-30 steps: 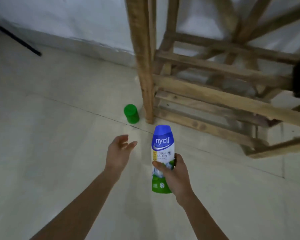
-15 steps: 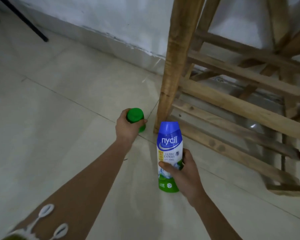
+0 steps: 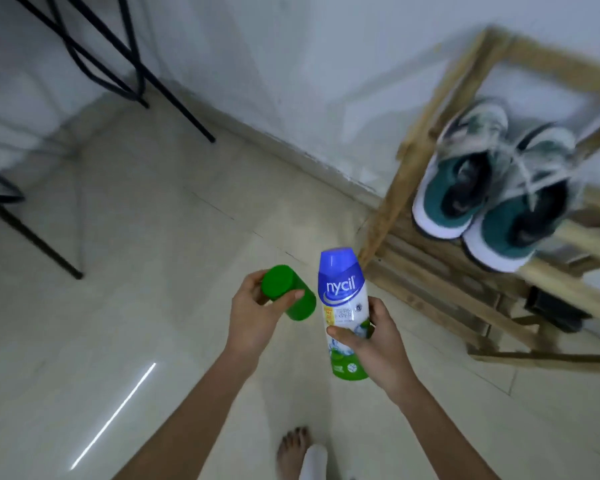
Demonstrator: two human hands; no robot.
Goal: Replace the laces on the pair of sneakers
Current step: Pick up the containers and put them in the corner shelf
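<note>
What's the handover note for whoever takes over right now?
Left hand: grips the green cap, off the floor.
Right hand: grips the nycil bottle.
Sneakers: side by side on the wooden rack, neither hand on them; whitish laces seem threaded, view blurred.
Done: no lace work visible.
Left: free both hands, take the sneakers, swap the laces. No spare laces in view.

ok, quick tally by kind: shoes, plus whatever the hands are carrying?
sneakers: 2, on the wooden rack
bottle: 1, held in the right hand
green cap: 1, held in the left hand
total: 4
</note>
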